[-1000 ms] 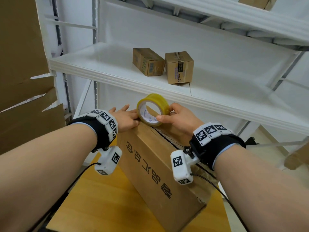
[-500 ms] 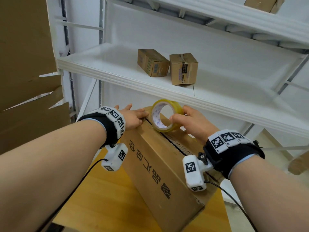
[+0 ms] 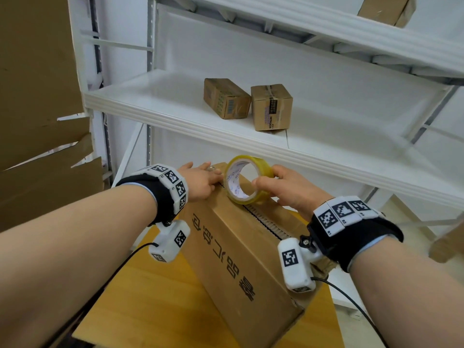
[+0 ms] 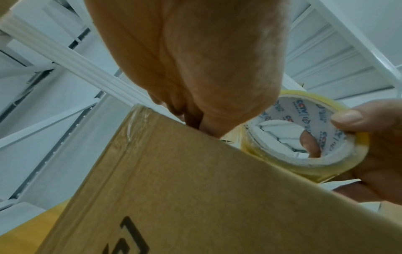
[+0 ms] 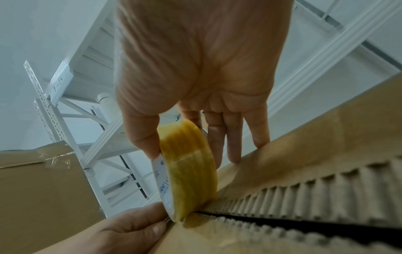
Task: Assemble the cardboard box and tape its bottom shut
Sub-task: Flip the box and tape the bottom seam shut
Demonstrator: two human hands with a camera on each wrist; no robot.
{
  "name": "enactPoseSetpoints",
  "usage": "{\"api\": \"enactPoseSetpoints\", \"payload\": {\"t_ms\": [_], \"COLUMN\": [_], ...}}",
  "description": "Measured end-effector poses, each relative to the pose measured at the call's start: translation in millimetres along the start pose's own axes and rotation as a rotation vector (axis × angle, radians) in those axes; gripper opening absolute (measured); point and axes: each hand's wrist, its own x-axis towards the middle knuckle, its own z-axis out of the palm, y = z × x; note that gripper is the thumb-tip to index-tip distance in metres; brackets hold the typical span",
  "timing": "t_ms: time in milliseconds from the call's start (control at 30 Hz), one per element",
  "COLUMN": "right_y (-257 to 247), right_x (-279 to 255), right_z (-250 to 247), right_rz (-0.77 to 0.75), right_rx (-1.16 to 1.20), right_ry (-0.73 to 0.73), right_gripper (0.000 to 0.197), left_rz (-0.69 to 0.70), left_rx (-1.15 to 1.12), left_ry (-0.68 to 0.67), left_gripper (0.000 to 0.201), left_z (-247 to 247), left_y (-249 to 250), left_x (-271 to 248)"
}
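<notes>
A brown cardboard box (image 3: 241,252) with black printing lies on a wooden table (image 3: 150,297), its flap seam (image 3: 263,219) facing up. My right hand (image 3: 263,177) grips a yellowish tape roll (image 3: 248,179) by thumb and fingers, standing it on edge at the seam's far end. In the right wrist view the tape roll (image 5: 191,171) touches the seam (image 5: 304,221) between the flaps. My left hand (image 3: 213,175) lies with straight fingers on the box top beside the roll. The left wrist view shows the tape roll (image 4: 304,137) just past the box (image 4: 195,189).
White metal shelving (image 3: 226,136) stands right behind the table, its lower shelf edge just above my hands. Two small taped cartons (image 3: 248,104) sit on that shelf. Flattened cardboard sheets (image 3: 37,121) lean at the left. Cables hang from both wrist cameras.
My right hand has brought the roll down and slightly to the right onto the seam, a little away from the left hand. The left hand has stayed on the box's far end.
</notes>
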Motion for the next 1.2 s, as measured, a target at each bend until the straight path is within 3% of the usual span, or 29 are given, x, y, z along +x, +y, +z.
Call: {"api": "enactPoseSetpoints", "payload": {"t_ms": [133, 300, 467, 700, 967, 1200], "right_y": [1.1, 2.4, -0.7, 0.4, 13.0, 15.5], "right_x": [1.2, 2.3, -0.6, -3.3, -11.9, -14.5], "right_z": [0.1, 3.1, 2.7, 3.2, -7.8, -8.1], "right_rz": [-0.001, 0.0, -0.018, -0.034, -0.031, -0.046], "right_rx": [-0.025, -0.08, -0.022, 0.044, 0.274, 0.313], "right_ry": [-0.012, -0.06, -0.029, -0.028, -0.064, -0.097], "right_gripper": [0.028, 0.06, 0.035, 0.034, 0.026, 0.039], "left_rz": [0.072, 0.115, 0.115, 0.093, 0.028, 0.009], "left_rx": [-0.023, -0.016, 0.002, 0.076, 0.096, 0.114], "left_ry": [0.021, -0.007, -0.004, -0.011, -0.038, -0.048], "left_gripper": [0.05, 0.051, 0.054, 0.054, 0.059, 0.066], "left_z": [-2.8, 1.9, 7.5, 9.0, 6.6, 10.1], "left_y": [7.3, 6.9, 4.4, 7.0, 13.6, 15.1], "left_x": [-2.5, -5.6, -4.9, -1.0, -3.3, -5.2]}}
